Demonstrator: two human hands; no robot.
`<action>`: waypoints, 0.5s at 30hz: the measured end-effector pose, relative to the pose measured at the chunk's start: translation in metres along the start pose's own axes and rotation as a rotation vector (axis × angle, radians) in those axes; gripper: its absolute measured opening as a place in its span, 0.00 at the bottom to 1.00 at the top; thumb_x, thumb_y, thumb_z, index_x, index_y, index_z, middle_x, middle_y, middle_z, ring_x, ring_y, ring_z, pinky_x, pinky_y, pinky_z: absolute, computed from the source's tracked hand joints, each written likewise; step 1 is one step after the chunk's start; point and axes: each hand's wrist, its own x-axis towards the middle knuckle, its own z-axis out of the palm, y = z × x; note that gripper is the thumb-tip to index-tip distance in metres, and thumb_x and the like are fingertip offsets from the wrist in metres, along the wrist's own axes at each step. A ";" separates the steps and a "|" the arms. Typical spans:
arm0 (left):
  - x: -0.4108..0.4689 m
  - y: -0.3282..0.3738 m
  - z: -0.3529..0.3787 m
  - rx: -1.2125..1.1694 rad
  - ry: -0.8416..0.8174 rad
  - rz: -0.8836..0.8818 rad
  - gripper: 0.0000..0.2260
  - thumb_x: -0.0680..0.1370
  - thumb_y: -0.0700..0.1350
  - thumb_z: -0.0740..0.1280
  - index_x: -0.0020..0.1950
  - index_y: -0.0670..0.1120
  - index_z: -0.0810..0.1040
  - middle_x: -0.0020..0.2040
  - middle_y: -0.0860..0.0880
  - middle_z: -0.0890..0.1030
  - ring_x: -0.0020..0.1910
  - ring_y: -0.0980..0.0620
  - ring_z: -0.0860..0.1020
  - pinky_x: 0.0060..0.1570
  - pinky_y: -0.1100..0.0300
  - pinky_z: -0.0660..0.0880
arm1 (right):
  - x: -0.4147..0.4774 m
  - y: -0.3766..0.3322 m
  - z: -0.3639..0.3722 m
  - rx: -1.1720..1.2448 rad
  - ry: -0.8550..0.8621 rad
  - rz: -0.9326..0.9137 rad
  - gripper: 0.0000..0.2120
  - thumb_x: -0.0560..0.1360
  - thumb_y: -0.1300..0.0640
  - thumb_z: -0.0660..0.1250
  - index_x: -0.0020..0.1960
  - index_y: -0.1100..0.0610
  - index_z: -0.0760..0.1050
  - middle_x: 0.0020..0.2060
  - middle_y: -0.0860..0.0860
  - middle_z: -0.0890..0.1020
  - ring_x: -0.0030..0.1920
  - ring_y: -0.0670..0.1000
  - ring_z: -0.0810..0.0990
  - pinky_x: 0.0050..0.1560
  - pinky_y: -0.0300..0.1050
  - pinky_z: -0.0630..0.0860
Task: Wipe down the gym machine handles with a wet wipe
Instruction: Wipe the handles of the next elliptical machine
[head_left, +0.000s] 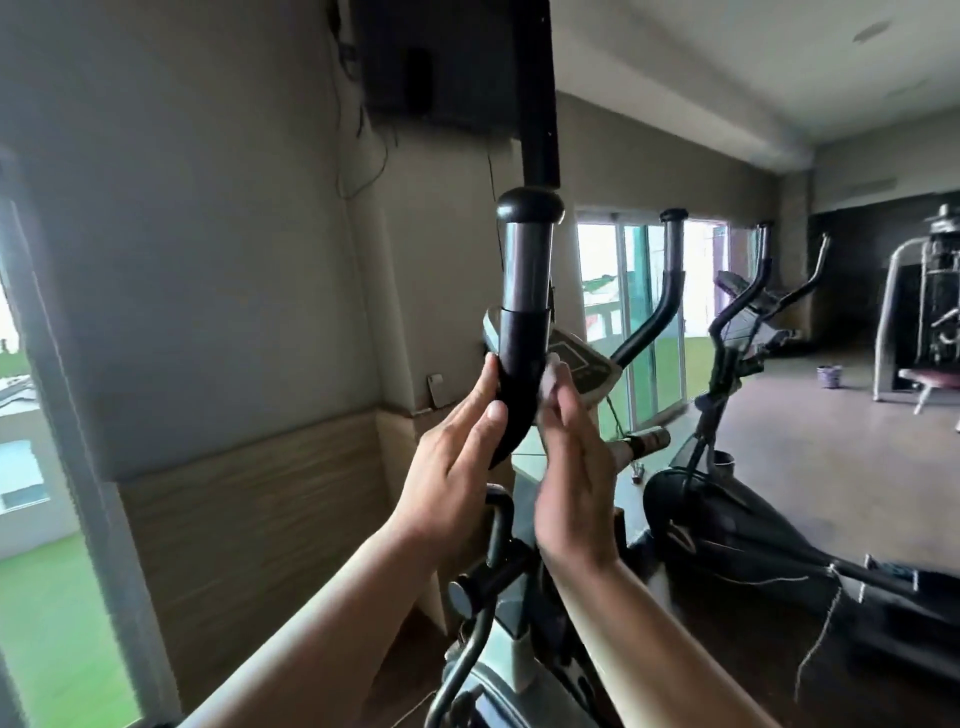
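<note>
Spotter: Hands first. What are they doing?

Operator: On my feed the right hand (571, 467) is raised, with thumb and fingertips pinching the wet wipe (549, 383). The wipe is a small white wad pressed to the right side of the near handle (519, 364). The left hand (454, 457) grips nothing. Its fingers lie straight along the handle's left side with the thumb tip on the front, and I take that as steadying.

Spotter: Where on the handle?

Operator: On the black foam sleeve, right at its bend. That is below the bare silver section (524, 265) and the black end cap (530, 205). I read this as the wiping step itself, low on one of this machine's two handles.

Spotter: What does the next move call for?

Operator: I'd run the wipe up over the sleeve, the metal band and the cap. It should wrap round the tube so the side facing away from me gets covered too. The left hand ought to brace the bar, since I'd guess an arm like this swings. After that comes a reach across the console (587, 369) to the far handle (672, 249). That one stands well apart to the right, and neither hand is on it.

Spotter: Anything beyond that?

Operator: A second cross-trainer (727, 525) sits further right, and a weight machine (924, 312) stands by the far wall. A small bucket (828, 376) is on the floor near it. I cannot tell whether those belong to the job.
</note>
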 end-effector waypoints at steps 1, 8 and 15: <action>0.001 -0.002 -0.001 0.004 -0.007 -0.001 0.29 0.81 0.65 0.56 0.82 0.61 0.63 0.81 0.58 0.71 0.81 0.62 0.66 0.83 0.48 0.63 | -0.007 0.001 -0.002 0.019 -0.020 -0.001 0.25 0.81 0.56 0.60 0.78 0.58 0.70 0.75 0.47 0.76 0.77 0.42 0.71 0.79 0.48 0.67; 0.004 -0.010 -0.002 -0.064 -0.022 0.006 0.28 0.83 0.64 0.56 0.83 0.59 0.64 0.81 0.59 0.71 0.82 0.60 0.66 0.83 0.46 0.62 | 0.022 -0.007 0.007 -0.060 -0.096 -0.120 0.30 0.81 0.55 0.56 0.82 0.59 0.61 0.81 0.49 0.68 0.81 0.42 0.64 0.82 0.51 0.61; 0.002 -0.003 0.001 -0.133 -0.012 -0.026 0.29 0.81 0.66 0.58 0.82 0.61 0.66 0.78 0.60 0.74 0.79 0.61 0.70 0.81 0.48 0.66 | 0.003 0.017 0.007 -0.177 -0.122 -0.309 0.32 0.83 0.56 0.56 0.83 0.64 0.53 0.84 0.55 0.59 0.85 0.56 0.55 0.81 0.67 0.57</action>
